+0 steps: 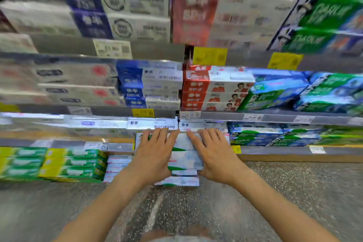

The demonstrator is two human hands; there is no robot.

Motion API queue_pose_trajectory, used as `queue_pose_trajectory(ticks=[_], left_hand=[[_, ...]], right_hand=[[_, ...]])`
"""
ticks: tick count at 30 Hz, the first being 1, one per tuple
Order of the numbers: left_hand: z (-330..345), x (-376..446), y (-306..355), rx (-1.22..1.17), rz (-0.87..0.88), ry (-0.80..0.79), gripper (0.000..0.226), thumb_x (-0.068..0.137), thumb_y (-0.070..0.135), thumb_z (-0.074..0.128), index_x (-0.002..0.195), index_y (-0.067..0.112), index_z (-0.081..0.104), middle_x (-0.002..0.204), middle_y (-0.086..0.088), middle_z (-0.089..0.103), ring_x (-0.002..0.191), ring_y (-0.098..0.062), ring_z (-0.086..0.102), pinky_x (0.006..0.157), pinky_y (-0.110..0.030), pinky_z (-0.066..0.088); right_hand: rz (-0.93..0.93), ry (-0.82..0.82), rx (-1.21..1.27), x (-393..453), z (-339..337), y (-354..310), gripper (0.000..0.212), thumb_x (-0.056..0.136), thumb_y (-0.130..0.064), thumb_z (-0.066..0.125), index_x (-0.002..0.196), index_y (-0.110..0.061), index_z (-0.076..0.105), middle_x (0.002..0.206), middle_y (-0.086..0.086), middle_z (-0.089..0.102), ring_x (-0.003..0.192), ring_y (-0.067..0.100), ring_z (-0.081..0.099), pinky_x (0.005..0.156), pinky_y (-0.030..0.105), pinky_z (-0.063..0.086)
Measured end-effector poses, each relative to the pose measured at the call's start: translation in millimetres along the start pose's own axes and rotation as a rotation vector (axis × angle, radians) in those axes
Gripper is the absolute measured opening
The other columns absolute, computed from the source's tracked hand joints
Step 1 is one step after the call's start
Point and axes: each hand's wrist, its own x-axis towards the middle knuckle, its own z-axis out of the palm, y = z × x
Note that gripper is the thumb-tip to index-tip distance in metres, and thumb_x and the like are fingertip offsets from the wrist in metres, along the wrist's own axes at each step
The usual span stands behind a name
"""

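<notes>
A stack of white and green toothpaste boxes [183, 160] stands at the front of a low store shelf, in the lower middle of the view. My left hand [152, 155] lies flat on the left part of the stack's face, fingers straight and pointing up. My right hand [213, 155] presses flat on the right part in the same way. Neither hand curls round a box. The picture is blurred by motion, so the print on the boxes cannot be read.
Shelves packed with toothpaste boxes fill the view: blue and white boxes [151, 82], red ones [196, 88], green ones [322, 92]. Yellow and green boxes [72, 163] sit low at left. Yellow price tags [209, 56] hang on shelf edges. Speckled floor [294, 192] lies below.
</notes>
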Motion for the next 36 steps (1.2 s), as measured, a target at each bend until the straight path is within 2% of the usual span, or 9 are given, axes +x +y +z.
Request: queue_pose_trajectory(ticks=[6, 13, 18, 22, 27, 29, 32, 34, 36], left_hand=[[-286.0, -65.8, -22.6, 0.045, -0.100, 0.111, 0.114, 0.020, 0.059, 0.074, 0.122, 0.014, 0.052, 0.098, -0.007, 0.061, 0.086, -0.028, 0.063, 0.071, -0.045, 0.052], [-518.4, -146.5, -33.3, 0.168, -0.288, 0.420, 0.096, 0.051, 0.064, 0.053, 0.129, 0.009, 0.044, 0.101, -0.014, 0.060, 0.093, -0.031, 0.054, 0.079, -0.041, 0.031], [-580.8, -224.6, -35.2, 0.317, -0.509, 0.512, 0.094, 0.055, 0.059, 0.048, 0.134, 0.009, 0.041, 0.103, -0.016, 0.056, 0.093, -0.032, 0.047, 0.075, -0.040, 0.033], [-597.4, -303.0, -31.3, 0.384, -0.748, 0.497, 0.093, 0.059, 0.058, 0.044, 0.136, 0.006, 0.041, 0.106, -0.018, 0.055, 0.093, -0.035, 0.054, 0.074, -0.041, 0.038], [-603.1, -410.8, -27.3, 0.382, -1.090, 0.522, 0.097, 0.059, 0.063, 0.044, 0.135, 0.004, 0.042, 0.104, -0.019, 0.055, 0.087, -0.034, 0.054, 0.067, -0.036, 0.028], [-605.4, -454.0, -22.3, 0.387, -1.219, 0.568, 0.098, 0.059, 0.064, 0.044, 0.136, 0.002, 0.043, 0.103, -0.019, 0.055, 0.086, -0.033, 0.052, 0.068, -0.035, 0.022], [-607.1, -518.5, -10.0, 0.385, -1.390, 0.626, 0.100, 0.059, 0.063, 0.042, 0.137, 0.000, 0.042, 0.103, -0.021, 0.053, 0.088, -0.035, 0.052, 0.068, -0.036, 0.022], [-606.6, -559.2, -1.5, 0.388, -1.479, 0.647, 0.101, 0.058, 0.064, 0.042, 0.136, 0.000, 0.042, 0.103, -0.022, 0.054, 0.090, -0.037, 0.055, 0.068, -0.037, 0.024], [-602.4, -595.1, 7.1, 0.416, -1.562, 0.647, 0.101, 0.058, 0.064, 0.042, 0.135, -0.001, 0.044, 0.101, -0.022, 0.055, 0.089, -0.037, 0.056, 0.068, -0.038, 0.024]], right_hand=[[-0.110, 0.124, -0.011, 10.2, -285.9, -0.9, 0.120, 0.036, -0.066, 0.077, 0.136, -0.012, 0.040, 0.109, 0.013, 0.062, 0.097, 0.031, 0.057, 0.081, 0.040, 0.052], [-0.356, 0.468, 0.024, 31.4, -525.5, -13.8, 0.109, 0.049, -0.055, 0.079, 0.137, -0.009, 0.035, 0.110, 0.021, 0.057, 0.096, 0.030, 0.037, 0.081, 0.040, 0.026], [-0.616, 0.664, 0.014, 47.8, -607.5, -56.0, 0.104, 0.055, -0.053, 0.079, 0.139, -0.012, 0.034, 0.116, 0.020, 0.056, 0.101, 0.033, 0.044, 0.089, 0.043, 0.029], [-0.805, 0.784, 0.059, 55.0, -635.0, -121.9, 0.094, 0.063, -0.054, 0.075, 0.139, -0.015, 0.035, 0.126, 0.019, 0.053, 0.113, 0.036, 0.046, 0.101, 0.059, 0.031], [-0.802, 0.990, 0.401, 52.3, -650.5, -224.0, 0.083, 0.075, -0.052, 0.063, 0.140, -0.012, 0.031, 0.139, 0.015, 0.039, 0.128, 0.033, 0.033, 0.103, 0.066, 0.025], [-0.734, 0.879, 0.783, 39.5, -655.8, -269.9, 0.091, 0.077, -0.047, 0.069, 0.145, -0.006, 0.025, 0.145, 0.017, 0.032, 0.133, 0.030, 0.029, 0.107, 0.057, 0.027], [-0.600, 0.165, 1.482, -3.0, -667.1, -349.7, 0.102, 0.066, -0.033, 0.083, 0.147, -0.016, 0.022, 0.147, 0.004, 0.035, 0.130, 0.014, 0.040, 0.106, 0.033, 0.036], [-0.664, -0.302, 1.745, -34.8, -672.4, -408.9, 0.086, 0.054, -0.024, 0.089, 0.127, -0.023, 0.045, 0.123, -0.004, 0.060, 0.102, 0.002, 0.060, 0.084, 0.019, 0.047], [-0.776, -0.586, 1.961, -64.7, -673.9, -470.0, 0.063, 0.054, -0.020, 0.082, 0.111, -0.019, 0.055, 0.099, -0.005, 0.069, 0.087, 0.004, 0.065, 0.073, 0.018, 0.050]])
